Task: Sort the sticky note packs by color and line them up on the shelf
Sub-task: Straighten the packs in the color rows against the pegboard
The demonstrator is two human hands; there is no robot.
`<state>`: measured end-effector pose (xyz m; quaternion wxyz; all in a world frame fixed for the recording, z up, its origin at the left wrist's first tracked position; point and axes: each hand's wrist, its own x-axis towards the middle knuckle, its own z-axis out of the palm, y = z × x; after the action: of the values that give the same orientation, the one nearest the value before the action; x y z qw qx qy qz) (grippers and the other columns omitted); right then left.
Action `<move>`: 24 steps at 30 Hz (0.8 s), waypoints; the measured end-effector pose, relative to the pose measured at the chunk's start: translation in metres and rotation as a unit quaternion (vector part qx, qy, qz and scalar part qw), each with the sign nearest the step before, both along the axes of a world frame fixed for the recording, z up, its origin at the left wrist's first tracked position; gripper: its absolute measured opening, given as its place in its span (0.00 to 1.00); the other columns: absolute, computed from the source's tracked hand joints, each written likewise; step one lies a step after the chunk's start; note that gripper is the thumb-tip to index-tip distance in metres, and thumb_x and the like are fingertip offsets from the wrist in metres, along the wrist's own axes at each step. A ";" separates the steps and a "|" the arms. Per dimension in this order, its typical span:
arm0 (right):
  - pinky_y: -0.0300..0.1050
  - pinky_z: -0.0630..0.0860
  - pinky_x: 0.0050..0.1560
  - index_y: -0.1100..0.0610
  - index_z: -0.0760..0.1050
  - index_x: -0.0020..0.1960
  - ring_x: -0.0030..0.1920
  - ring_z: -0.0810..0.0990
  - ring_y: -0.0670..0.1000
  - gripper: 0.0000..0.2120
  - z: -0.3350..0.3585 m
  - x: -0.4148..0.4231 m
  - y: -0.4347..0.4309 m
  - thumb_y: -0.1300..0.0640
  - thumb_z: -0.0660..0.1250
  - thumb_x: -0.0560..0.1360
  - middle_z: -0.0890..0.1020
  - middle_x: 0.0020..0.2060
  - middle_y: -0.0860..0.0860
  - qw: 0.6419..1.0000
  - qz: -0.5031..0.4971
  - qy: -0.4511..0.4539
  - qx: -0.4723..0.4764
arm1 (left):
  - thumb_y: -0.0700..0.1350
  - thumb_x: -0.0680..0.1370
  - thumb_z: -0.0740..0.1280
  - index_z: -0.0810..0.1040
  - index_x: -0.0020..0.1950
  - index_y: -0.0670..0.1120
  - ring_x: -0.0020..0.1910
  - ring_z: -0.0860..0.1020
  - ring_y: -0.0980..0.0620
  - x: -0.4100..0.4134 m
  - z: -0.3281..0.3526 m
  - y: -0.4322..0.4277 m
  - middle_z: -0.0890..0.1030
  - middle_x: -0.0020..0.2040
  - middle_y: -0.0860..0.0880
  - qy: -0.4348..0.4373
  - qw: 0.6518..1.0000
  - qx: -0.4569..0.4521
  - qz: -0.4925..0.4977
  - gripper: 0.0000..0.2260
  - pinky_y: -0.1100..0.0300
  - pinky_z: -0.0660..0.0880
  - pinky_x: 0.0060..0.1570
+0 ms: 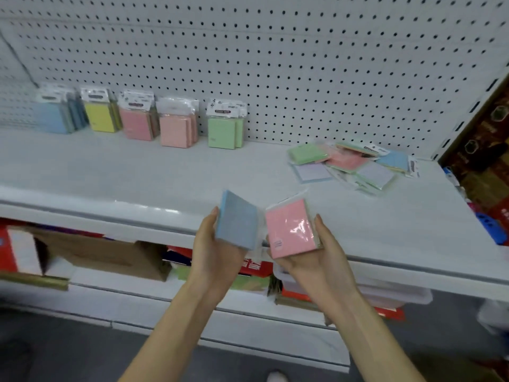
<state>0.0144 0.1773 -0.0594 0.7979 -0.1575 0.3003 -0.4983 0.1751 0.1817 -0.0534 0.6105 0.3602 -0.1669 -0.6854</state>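
Left grip is curled round a blue pack, right grip holds a shiny-wrapped pink pack, both over the shelf front edge. Further back: upright color-sorted rows on the left, messy mixed pile on the right.

The shelf lies bare along its front edge and across its middle, so a hand can pass from that edge straight back to the pegboard through the wide gap between the green packs and the loose heap of packs. A row of upright packs lines the back edge from near the back left corner to the green ones, with only narrow gaps between groups, and the heap fills the back right corner beside the slotted post. Above the middle of the front edge, the left hand holding a blue pack and the right hand holding a pink pack take up the air, close side by side.
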 end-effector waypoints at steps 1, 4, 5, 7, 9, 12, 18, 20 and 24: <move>0.55 0.69 0.65 0.58 0.81 0.58 0.61 0.77 0.58 0.26 0.002 0.013 0.004 0.44 0.71 0.65 0.80 0.59 0.60 1.000 0.009 0.000 -0.006 | 0.55 0.81 0.54 0.74 0.63 0.41 0.51 0.76 0.46 0.010 0.002 0.006 0.78 0.53 0.41 0.021 1.000 0.002 -0.001 0.21 0.53 0.71 0.51; 0.55 0.70 0.65 0.58 0.79 0.59 0.62 0.77 0.57 0.23 0.004 0.051 0.015 0.44 0.65 0.71 0.80 0.60 0.58 1.000 0.015 0.008 -0.020 | 0.57 0.79 0.57 0.71 0.68 0.40 0.56 0.75 0.44 0.045 0.002 0.023 0.77 0.58 0.40 0.016 1.000 -0.001 0.004 0.25 0.50 0.70 0.56; 0.54 0.71 0.63 0.59 0.79 0.60 0.60 0.79 0.56 0.22 0.005 0.064 0.020 0.46 0.64 0.72 0.81 0.58 0.58 0.999 0.010 0.024 -0.020 | 0.55 0.79 0.59 0.71 0.67 0.40 0.56 0.76 0.44 0.057 0.002 0.029 0.78 0.57 0.40 -0.002 1.000 0.001 0.009 0.23 0.50 0.70 0.56; 0.51 0.73 0.60 0.58 0.77 0.60 0.56 0.81 0.53 0.21 0.004 0.089 0.027 0.47 0.61 0.73 0.83 0.56 0.56 0.996 0.007 0.084 -0.029 | 0.51 0.79 0.61 0.74 0.65 0.40 0.53 0.78 0.45 0.081 -0.002 0.041 0.81 0.55 0.42 -0.056 0.998 0.019 0.018 0.20 0.51 0.72 0.54; 0.50 0.74 0.58 0.55 0.77 0.58 0.52 0.82 0.50 0.20 -0.001 0.112 0.033 0.44 0.60 0.73 0.84 0.53 0.53 0.988 0.008 0.150 -0.038 | 0.50 0.79 0.61 0.76 0.62 0.41 0.49 0.81 0.48 0.102 -0.005 0.052 0.83 0.52 0.44 -0.106 0.994 0.029 0.031 0.17 0.54 0.75 0.52; 0.44 0.76 0.47 0.54 0.78 0.54 0.41 0.83 0.46 0.14 -0.004 0.142 0.033 0.47 0.59 0.78 0.85 0.46 0.51 0.983 0.001 0.179 -0.039 | 0.48 0.80 0.61 0.77 0.58 0.42 0.36 0.80 0.55 0.137 -0.008 0.063 0.83 0.41 0.49 -0.196 0.977 0.036 0.077 0.13 0.64 0.75 0.34; 0.45 0.80 0.43 0.55 0.74 0.59 0.45 0.84 0.51 0.11 0.011 0.183 0.004 0.61 0.65 0.77 0.84 0.49 0.54 0.959 0.019 0.252 -0.128 | 0.40 0.76 0.68 0.77 0.55 0.46 0.44 0.80 0.45 0.206 -0.006 0.062 0.82 0.47 0.44 -0.232 0.954 0.079 0.174 0.08 0.52 0.75 0.44; 0.47 0.81 0.44 0.55 0.71 0.61 0.46 0.84 0.51 0.14 0.014 0.197 -0.012 0.64 0.65 0.76 0.83 0.50 0.55 0.947 0.013 0.286 -0.149 | 0.38 0.73 0.71 0.75 0.55 0.43 0.47 0.81 0.41 0.226 -0.003 0.055 0.80 0.50 0.40 -0.238 0.947 0.082 0.198 0.11 0.48 0.78 0.45; 0.47 0.82 0.45 0.55 0.67 0.62 0.45 0.85 0.52 0.17 0.012 0.232 -0.056 0.68 0.64 0.76 0.82 0.51 0.55 0.930 0.006 0.327 -0.169 | 0.37 0.71 0.73 0.74 0.55 0.41 0.49 0.81 0.39 0.261 0.001 0.031 0.80 0.52 0.39 -0.268 0.933 0.076 0.229 0.15 0.42 0.78 0.52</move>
<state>0.2460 0.1215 -0.0477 0.6200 -0.4460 0.4547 -0.4581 0.4358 0.2124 -0.0526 0.6545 0.6042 -0.1850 -0.4152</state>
